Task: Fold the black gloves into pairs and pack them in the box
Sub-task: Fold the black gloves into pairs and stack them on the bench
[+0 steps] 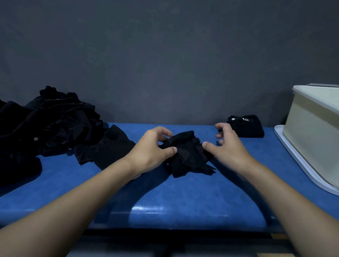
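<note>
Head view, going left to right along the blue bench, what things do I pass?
pile of black gloves → left hand → glove bundle pinched by that hand → right hand → folded pair → white box

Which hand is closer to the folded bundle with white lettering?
Right. The right hand is just beside the folded bundle; the left hand sits farther left, gripping the crumpled glove.

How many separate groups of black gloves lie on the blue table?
3: a loose black pile at the left, a crumpled black bundle gripped by the left hand, and a folded black bundle printed 5.11 at the back right. Gloves inside the pile may be hidden.
</note>
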`<state>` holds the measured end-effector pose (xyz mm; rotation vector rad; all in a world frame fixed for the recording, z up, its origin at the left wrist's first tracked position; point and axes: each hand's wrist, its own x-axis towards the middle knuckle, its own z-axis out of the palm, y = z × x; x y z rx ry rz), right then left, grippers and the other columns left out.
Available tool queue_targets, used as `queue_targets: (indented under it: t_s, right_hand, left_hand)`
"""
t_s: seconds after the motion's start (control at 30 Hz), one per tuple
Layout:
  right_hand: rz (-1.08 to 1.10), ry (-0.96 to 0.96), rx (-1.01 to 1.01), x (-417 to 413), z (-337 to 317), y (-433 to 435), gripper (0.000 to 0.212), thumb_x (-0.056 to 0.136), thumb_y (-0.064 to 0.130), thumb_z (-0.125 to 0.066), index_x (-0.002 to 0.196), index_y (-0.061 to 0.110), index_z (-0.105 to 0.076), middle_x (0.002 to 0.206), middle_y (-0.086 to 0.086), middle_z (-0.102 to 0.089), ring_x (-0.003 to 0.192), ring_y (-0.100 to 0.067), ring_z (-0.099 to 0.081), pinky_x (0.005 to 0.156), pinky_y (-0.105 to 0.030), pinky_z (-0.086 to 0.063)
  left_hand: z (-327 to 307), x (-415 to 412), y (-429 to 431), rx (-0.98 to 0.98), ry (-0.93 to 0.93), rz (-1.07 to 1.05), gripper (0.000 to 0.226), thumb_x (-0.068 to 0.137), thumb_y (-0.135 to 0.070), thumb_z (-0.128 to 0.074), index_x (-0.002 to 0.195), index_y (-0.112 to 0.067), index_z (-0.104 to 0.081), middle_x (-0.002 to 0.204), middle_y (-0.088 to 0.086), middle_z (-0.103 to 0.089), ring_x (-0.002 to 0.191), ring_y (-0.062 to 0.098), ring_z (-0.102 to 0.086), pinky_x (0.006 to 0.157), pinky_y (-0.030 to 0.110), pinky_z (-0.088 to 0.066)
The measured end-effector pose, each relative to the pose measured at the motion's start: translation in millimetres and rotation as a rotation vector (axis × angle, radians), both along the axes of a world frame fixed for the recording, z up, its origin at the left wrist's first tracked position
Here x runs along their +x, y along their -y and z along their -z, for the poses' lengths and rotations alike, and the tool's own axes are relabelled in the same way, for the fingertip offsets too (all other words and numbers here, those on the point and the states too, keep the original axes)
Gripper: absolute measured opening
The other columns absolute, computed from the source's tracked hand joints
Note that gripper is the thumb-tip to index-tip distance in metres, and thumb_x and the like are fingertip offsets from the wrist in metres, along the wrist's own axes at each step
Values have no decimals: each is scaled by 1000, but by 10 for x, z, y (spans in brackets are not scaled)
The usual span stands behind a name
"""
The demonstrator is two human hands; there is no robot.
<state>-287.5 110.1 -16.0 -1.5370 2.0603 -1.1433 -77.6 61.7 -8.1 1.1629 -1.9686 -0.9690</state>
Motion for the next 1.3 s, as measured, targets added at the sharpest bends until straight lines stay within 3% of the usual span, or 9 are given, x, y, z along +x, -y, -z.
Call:
queue_targets:
  t_s: [0.07,0.2,0.33,0.47,0.57,0.7,0.9,1.1,1.3]
  right_hand:
    - [-10,-72,-16,9,8,-17,45,84,36,-72,121,27,-48,108,6,-50,111,-17,-49,104,-48,-39]
    - [-182,-118,26,117,24,-65,24,73,51,-70,85,33,-60,83,11,-64,83,-10,-60,95,-51,-45]
    - [-231,-344,116,185,77,-114,25,83,56,-64,99,37,-60,106,18,-58,110,-10,-49,101,-39,-33]
    - [-251,-502,133,204,92,-147,41,89,53,-58,124,33,-55,126,16,-49,123,-8,-37,101,-36,-24]
    - [-274,-486,125,245,65,-146,45,91,40,-59,134,33,-50,137,17,-45,132,-8,-33,107,-36,-20]
    - [-268,-378,13,333,-5,-134,46,86,25,-58,130,37,-52,131,17,-50,128,-9,-33,101,-32,-20]
    - [-273,-468,-14,414,78,-145,35,89,57,-54,116,36,-59,109,20,-54,115,-6,-37,98,-34,-22]
    - [-225,-481,75,358,160,-39,38,96,59,-35,108,34,-60,127,23,-52,138,-8,-24,112,-49,-12]
    - [-252,-490,170,304,185,45,42,94,60,-43,126,34,-54,144,23,-42,149,-11,-6,117,-55,1]
  left_hand:
    - [-6,7,-20,-171,156,52,40,90,-25,-71,126,-25,-54,118,-8,-53,96,8,-53,80,14,-37]
    - [4,28,-48,-350,335,119,27,91,-27,-67,118,-23,-61,121,-8,-46,114,10,-50,90,14,-33]
    - [-7,63,-33,-450,517,134,31,94,-36,-61,121,-21,-65,144,-3,-39,134,15,-38,108,31,-34]
    - [-7,88,-60,-499,736,142,40,94,-49,-54,127,-26,-59,132,-8,-50,120,16,-47,100,35,-34]
    - [-9,109,-44,-477,729,144,44,92,-55,-55,124,-26,-61,123,-4,-55,113,19,-51,100,38,-40]
    - [-40,127,3,-431,583,145,32,97,-47,-49,109,-24,-67,103,-3,-58,97,19,-57,91,40,-47]
    - [-80,159,68,-425,577,135,21,96,-30,-52,105,-22,-70,103,-1,-60,96,20,-58,91,41,-48]
    - [-20,167,93,-440,774,141,29,96,-49,-46,114,-33,-63,110,-7,-54,106,18,-50,95,39,-35]
    - [-37,146,143,-428,814,132,36,93,-57,-48,118,-33,-57,112,-8,-51,110,18,-45,99,41,-33]
